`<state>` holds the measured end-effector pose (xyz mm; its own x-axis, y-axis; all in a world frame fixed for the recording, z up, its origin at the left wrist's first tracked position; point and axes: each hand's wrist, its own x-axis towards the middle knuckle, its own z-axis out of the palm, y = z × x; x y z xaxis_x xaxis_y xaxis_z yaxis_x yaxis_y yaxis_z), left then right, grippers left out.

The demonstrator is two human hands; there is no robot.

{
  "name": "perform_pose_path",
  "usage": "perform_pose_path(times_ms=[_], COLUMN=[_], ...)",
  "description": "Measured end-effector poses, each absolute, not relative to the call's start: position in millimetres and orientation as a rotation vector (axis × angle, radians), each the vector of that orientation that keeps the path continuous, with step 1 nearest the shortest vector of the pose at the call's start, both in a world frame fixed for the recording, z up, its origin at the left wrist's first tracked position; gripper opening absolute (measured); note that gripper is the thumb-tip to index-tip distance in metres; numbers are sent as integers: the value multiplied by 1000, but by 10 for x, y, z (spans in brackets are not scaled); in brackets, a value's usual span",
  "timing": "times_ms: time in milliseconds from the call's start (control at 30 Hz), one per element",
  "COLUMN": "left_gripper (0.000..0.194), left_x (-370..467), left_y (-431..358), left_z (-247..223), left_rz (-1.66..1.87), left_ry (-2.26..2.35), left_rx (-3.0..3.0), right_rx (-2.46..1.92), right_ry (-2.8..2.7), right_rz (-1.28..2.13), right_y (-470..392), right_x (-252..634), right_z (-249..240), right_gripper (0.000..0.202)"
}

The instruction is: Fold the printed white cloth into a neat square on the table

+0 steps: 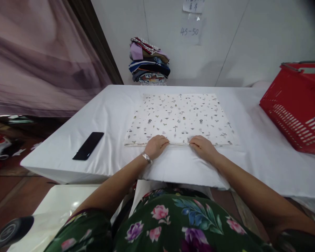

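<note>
A white cloth printed with small palm trees and other little figures lies folded flat on the white-covered table. Its layered near edge runs between my two hands. My left hand, below a silver bracelet, pinches that edge left of the middle, fingers closed. To the right of the middle, my right hand grips the same edge between thumb and fingers. The edge between the hands looks slightly raised. Fabric inside the fingers is hidden.
A black phone lies on the table's left side. At the back stands a stack of folded clothes. A red plastic basket occupies the right side. Pinkish curtains hang at the left, and a paper marked "45-50" is on the wall.
</note>
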<state>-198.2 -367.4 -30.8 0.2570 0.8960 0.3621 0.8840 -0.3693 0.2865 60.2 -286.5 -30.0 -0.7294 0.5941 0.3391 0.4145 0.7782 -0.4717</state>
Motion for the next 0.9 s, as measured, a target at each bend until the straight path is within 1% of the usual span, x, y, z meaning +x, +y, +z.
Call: perform_pose_path(times_ms=[200,300,433,567,667,800,900], left_gripper=[24,23,18,22,23,24,19], left_x=[-1960,-1940,-1910,-1897,-1901,-1898,-1895], left_y=[-3672,-3675,-3693,-3707,-3711,-3730,-3752], left_z=[-332,-331,-329,-363,-390,-368,-320], left_rz=[700,672,638,527,451,435,456], left_ry=[1805,1843,1865,1846,1785,1741,1729], left_rx=[2566,2630,2710,2782,2828,2833,2790], right_rx=[-818,-833,-809,-701,-631,-547,-511], right_ry=[-2477,-2492,-2543,-2597,-2607,-2644,-2684], right_rz=[632,647,437,137,-24,-99,-100], right_y=[-2828,-2822,-2846,-2858,-2849,-2837,-2843], right_x=[605,596,574,571,586,607,623], right_z=[-304,-288,-296,-370,-431,-447,-412], right_gripper=[18,19,21,23,23,26,26])
